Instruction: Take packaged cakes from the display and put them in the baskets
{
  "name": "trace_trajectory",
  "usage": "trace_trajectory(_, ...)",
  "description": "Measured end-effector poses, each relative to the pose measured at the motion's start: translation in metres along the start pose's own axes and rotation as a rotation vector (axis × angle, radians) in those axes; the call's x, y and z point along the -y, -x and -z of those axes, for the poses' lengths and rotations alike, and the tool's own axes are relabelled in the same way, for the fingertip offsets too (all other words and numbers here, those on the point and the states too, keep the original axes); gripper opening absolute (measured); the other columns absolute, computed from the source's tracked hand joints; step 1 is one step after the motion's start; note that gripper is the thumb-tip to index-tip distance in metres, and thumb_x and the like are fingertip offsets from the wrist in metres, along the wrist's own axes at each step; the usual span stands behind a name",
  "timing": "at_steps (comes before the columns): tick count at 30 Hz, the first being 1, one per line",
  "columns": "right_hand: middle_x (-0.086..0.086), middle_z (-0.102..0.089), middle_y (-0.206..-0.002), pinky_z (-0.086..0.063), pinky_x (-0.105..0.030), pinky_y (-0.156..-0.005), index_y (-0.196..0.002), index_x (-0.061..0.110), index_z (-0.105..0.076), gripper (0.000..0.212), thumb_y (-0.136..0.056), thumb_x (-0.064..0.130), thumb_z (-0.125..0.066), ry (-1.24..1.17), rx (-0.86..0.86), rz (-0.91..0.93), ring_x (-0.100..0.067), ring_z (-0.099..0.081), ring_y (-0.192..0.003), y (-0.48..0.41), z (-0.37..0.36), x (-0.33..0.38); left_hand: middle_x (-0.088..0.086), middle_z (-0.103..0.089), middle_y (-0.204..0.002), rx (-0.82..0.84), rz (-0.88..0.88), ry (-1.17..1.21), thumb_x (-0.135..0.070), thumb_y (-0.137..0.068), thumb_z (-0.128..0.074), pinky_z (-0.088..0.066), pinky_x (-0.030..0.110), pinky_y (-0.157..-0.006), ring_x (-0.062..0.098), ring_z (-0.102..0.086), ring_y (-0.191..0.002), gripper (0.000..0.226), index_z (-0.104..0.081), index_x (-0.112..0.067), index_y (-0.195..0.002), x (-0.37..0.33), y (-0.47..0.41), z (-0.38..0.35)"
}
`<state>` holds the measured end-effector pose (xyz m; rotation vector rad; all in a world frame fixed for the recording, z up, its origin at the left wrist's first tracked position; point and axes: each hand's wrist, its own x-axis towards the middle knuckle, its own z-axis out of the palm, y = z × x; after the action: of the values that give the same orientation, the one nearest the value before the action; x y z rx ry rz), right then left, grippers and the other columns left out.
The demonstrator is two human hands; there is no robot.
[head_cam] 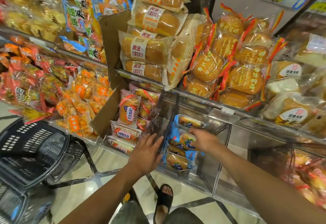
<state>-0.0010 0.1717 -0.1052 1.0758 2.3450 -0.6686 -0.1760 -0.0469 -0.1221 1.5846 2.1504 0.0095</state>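
Right hand [204, 140] curled on blue cakes [185, 141] at 5 o'clock, fingers pinching one. Left hand [146, 151] flat beside, fingers spread, empty. Black baskets [30, 151] at 8 o'clock.

cake wrappers [183, 140] – glossy clear plastic | basket [33, 153] – matt black plastic | bin wall [206, 174] – shiny acrylic
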Motion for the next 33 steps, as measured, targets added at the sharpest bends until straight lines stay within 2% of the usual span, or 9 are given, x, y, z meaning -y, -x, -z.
trace_trajectory(1,-0.002,-0.061,-0.135,-0.046,-0.028,-0.081,-0.140,0.033,-0.047,0.054,-0.091,0.032,-0.069,0.026,0.006,0.008,-0.022,-0.063,-0.116,-0.005,-0.006,0.003,0.010,-0.028,-0.168,0.015,0.003,-0.007,-0.059,-0.099,-0.030,-0.023,0.057,-0.125,0.040,-0.022,-0.154,0.074,-0.021,-0.026,-0.164,0.000,-0.001,0.000)
trace_trajectory(3,-0.002,-0.055,-0.142,-0.048,-0.030,-0.089,-0.143,0.032,-0.046,0.055,-0.093,0.031,-0.068,0.057,0.006,0.016,-0.024,-0.059,-0.123,-0.013,-0.016,0.007,0.008,-0.021,-0.170,0.031,0.004,-0.003,-0.054,-0.103,-0.038,-0.017,0.055,-0.127,0.037,-0.014,-0.157,0.072,-0.014,-0.028,-0.165,0.001,-0.002,-0.001)
trace_trajectory(5,-0.002,-0.047,-0.147,-0.049,-0.034,-0.098,-0.142,0.029,-0.049,0.054,-0.092,0.029,-0.069,0.082,-0.008,0.024,-0.026,-0.055,-0.127,-0.020,-0.026,0.009,0.007,-0.018,-0.171,0.029,0.004,-0.008,-0.054,-0.103,-0.039,-0.015,0.052,-0.128,0.035,-0.012,-0.157,0.073,-0.010,-0.030,-0.165,0.001,-0.002,-0.001)
trace_trajectory(8,-0.002,-0.040,-0.148,-0.049,-0.039,-0.104,-0.139,0.029,-0.050,0.054,-0.090,0.027,-0.072,0.113,-0.080,0.021,-0.027,-0.048,-0.134,-0.026,-0.038,0.010,0.005,-0.015,-0.172,0.042,0.018,-0.005,-0.055,-0.103,-0.039,-0.013,0.048,-0.129,0.032,-0.008,-0.158,0.074,-0.005,-0.033,-0.165,0.002,-0.003,-0.003)
trace_trajectory(16,0.005,-0.044,-0.145,-0.044,-0.043,-0.110,-0.142,0.035,-0.045,0.065,-0.085,0.040,-0.076,0.129,-0.147,0.032,-0.022,-0.043,-0.138,-0.023,-0.038,0.005,0.001,-0.013,-0.172,0.036,0.050,0.006,-0.055,-0.104,-0.039,-0.016,0.045,-0.128,0.028,-0.007,-0.158,0.072,-0.005,-0.035,-0.165,-0.002,-0.003,-0.001)
trace_trajectory(21,0.002,-0.042,-0.148,-0.043,-0.041,-0.112,-0.146,0.030,-0.043,0.064,-0.090,0.041,-0.071,0.081,-0.167,0.036,-0.024,-0.043,-0.138,-0.016,-0.023,0.001,0.002,-0.013,-0.172,0.030,0.057,-0.001,-0.054,-0.104,-0.041,-0.016,0.045,-0.127,0.029,-0.009,-0.158,0.072,-0.007,-0.034,-0.165,-0.008,-0.001,0.005)
trace_trajectory(26,0.002,-0.048,-0.139,-0.050,-0.040,-0.102,-0.142,0.028,-0.048,0.050,-0.096,0.040,-0.063,0.020,-0.211,0.072,-0.024,-0.053,-0.127,-0.001,-0.006,0.015,0.003,-0.016,-0.171,-0.008,0.054,-0.014,-0.057,-0.102,-0.039,-0.019,0.048,-0.127,0.029,-0.014,-0.158,0.071,-0.014,-0.033,-0.164,-0.007,0.009,0.017)
trace_trajectory(30,0.006,-0.051,-0.137,-0.054,-0.038,-0.096,-0.135,0.031,-0.053,0.039,-0.097,0.041,-0.056,0.010,-0.338,0.160,-0.020,-0.058,-0.120,0.013,0.009,0.047,0.002,-0.025,-0.169,-0.128,0.074,-0.046,-0.060,-0.098,-0.031,-0.029,0.045,-0.124,0.026,-0.023,-0.155,0.070,-0.024,-0.033,-0.162,0.001,0.028,0.037)
trace_trajectory(33,0.007,-0.052,-0.133,-0.050,-0.039,-0.102,-0.133,0.029,-0.055,0.038,-0.097,0.039,-0.056,0.015,-0.467,0.278,-0.019,-0.054,-0.123,0.022,0.024,0.083,0.002,-0.027,-0.167,-0.220,0.087,-0.053,-0.054,-0.102,-0.039,-0.031,0.044,-0.121,0.026,-0.026,-0.153,0.065,-0.024,-0.032,-0.161,0.013,0.048,0.062)
